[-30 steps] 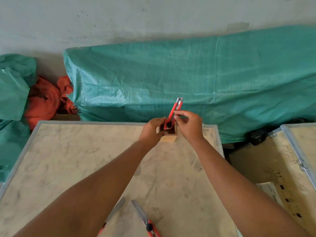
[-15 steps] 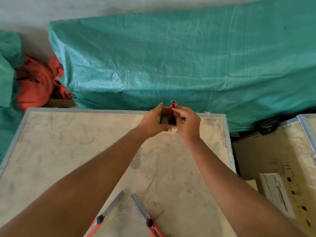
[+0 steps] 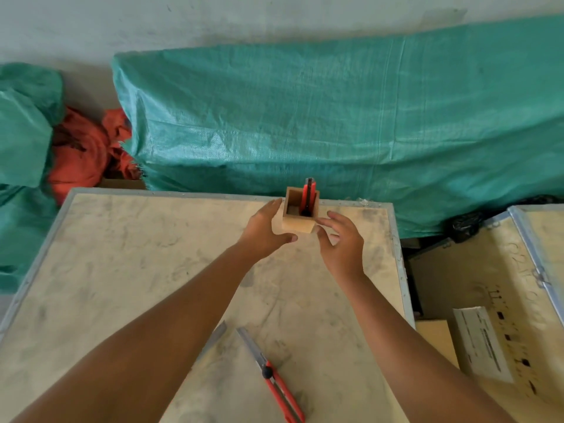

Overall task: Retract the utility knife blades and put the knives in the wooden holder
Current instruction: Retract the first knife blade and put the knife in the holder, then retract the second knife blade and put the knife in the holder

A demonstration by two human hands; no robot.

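Note:
A small square wooden holder (image 3: 297, 225) stands near the far edge of the table (image 3: 122, 270). One red utility knife (image 3: 307, 198) stands upright inside it, against its right wall. My left hand (image 3: 265, 232) rests beside the holder's left side, fingers spread, thumb near its front. My right hand (image 3: 343, 242) hovers just right of the holder, empty with fingers apart. Near the front edge lies a red knife (image 3: 270, 372) with its blade extended. The blade of another knife (image 3: 215, 335) shows from under my left forearm, which hides its handle.
A green tarp-covered bulk (image 3: 335, 117) runs behind the table, with orange cloth (image 3: 79, 154) at the left. To the right stands a second wooden crate (image 3: 500, 285) carrying a white box (image 3: 479, 343). A gap separates the two surfaces.
My right hand slid the red knife down into the holder, released it and drew back. My left hand has loosened from the holder. The camera view shifted.

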